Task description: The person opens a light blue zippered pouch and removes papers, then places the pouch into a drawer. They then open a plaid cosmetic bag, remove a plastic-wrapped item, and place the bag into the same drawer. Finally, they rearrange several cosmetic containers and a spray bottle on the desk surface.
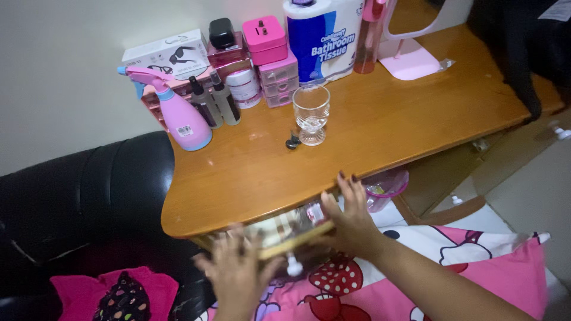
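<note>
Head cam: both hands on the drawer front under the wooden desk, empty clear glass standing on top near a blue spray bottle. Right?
Not quite. The spray bottle is pink, only its nozzle tip blue, as the head view shows. Both hands, left hand and right hand, are at the drawer; the glass stands on the desk.

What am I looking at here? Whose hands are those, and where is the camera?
There is no machine here, just a person. The one picture comes from a camera worn on that person's head, looking down, so you see their own two bare hands from above. The left hand is blurred and sits at the front of a partly open drawer under the orange-brown wooden desk. The right hand rests on that drawer's front edge. Neither hand clearly holds anything. On the desk stand a clear stemmed glass cup, a pink and blue spray bottle, two small dark pump bottles, small pink plastic boxes and a wrapped pack of toilet rolls. Left of the desk is a black shiny seat, and below is pink cartoon-print cloth.
</note>
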